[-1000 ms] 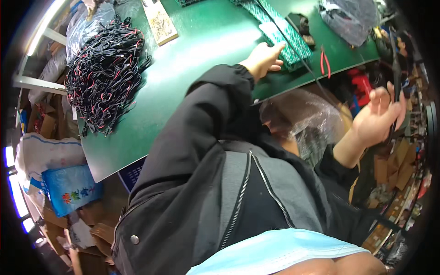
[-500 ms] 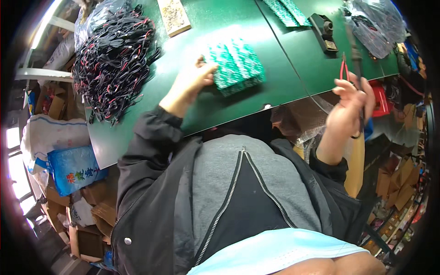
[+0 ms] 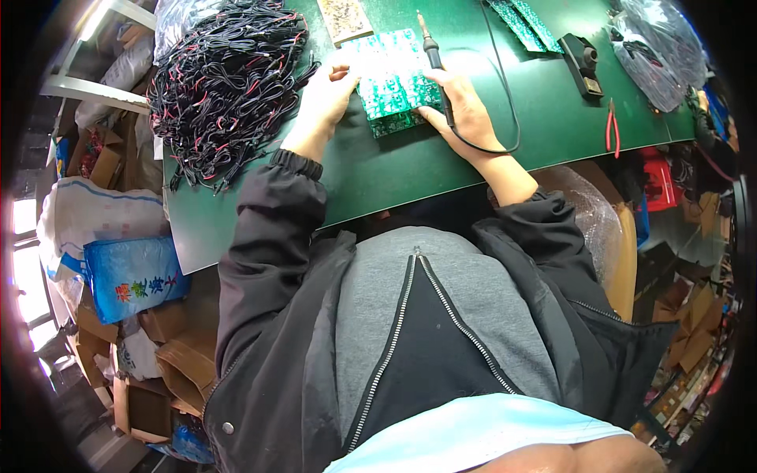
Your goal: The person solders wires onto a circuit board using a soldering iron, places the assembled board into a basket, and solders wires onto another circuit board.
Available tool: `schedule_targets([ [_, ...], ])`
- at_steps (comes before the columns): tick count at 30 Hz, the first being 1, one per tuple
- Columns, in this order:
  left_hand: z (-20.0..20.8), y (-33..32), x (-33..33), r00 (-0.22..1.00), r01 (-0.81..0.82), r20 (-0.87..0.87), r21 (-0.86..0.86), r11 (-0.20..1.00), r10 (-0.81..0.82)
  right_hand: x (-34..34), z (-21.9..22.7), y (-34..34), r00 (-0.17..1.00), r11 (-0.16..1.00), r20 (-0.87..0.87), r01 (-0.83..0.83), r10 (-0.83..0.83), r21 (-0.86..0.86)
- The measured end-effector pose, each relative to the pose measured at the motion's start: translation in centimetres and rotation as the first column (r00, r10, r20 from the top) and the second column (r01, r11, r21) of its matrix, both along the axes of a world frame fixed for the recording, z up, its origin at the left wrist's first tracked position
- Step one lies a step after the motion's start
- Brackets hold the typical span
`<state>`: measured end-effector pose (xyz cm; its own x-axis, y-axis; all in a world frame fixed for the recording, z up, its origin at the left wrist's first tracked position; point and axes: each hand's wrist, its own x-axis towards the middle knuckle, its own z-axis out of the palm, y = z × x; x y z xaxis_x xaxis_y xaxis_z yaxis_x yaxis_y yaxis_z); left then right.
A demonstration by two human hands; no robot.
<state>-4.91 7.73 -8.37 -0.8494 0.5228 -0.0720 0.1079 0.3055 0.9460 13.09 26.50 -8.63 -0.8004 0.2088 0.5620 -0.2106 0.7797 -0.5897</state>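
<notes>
A stack of green circuit board panels (image 3: 392,93) lies on the green tabletop in front of me. At its left edge, my left hand (image 3: 325,101) has curled fingers and thumb closed on the board. My right hand (image 3: 465,114) is wrapped round a soldering iron (image 3: 431,52), whose metal tip points up and away from me. The thumb of that same hand rests against the right side of the panels. From the iron a black cord loops right and runs to the far side. Glare washes out the upper left part of the top panel.
A big heap of black and red cables (image 3: 229,98) sits at the left. Beyond the panels is a worn wooden block (image 3: 344,20). Further right are more green panels (image 3: 527,25), a black iron stand (image 3: 582,67), red-handled pliers (image 3: 613,130) and a plastic bag (image 3: 658,59).
My right hand has come left from the table's right edge to the panels, bringing the soldering iron. The red-handled pliers it held now lie on the table. My left hand stays at the panels.
</notes>
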Motion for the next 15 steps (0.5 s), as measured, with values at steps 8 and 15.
schedule_targets([
  [8, 5.9, -4.2, 8.5, 0.972, 0.144, 0.161, 0.157, 0.977, -0.169, 9.1, 7.0, -1.3, 0.999, 0.997, -0.003, -0.055, 0.055, -0.054],
  [15, 2.5, -6.1, 9.9, 0.934, 0.301, 0.225, -0.076, 0.950, -0.278, 14.0, 4.9, -2.6, 0.971, 0.995, 0.234, -0.021, 0.045, -0.102],
])
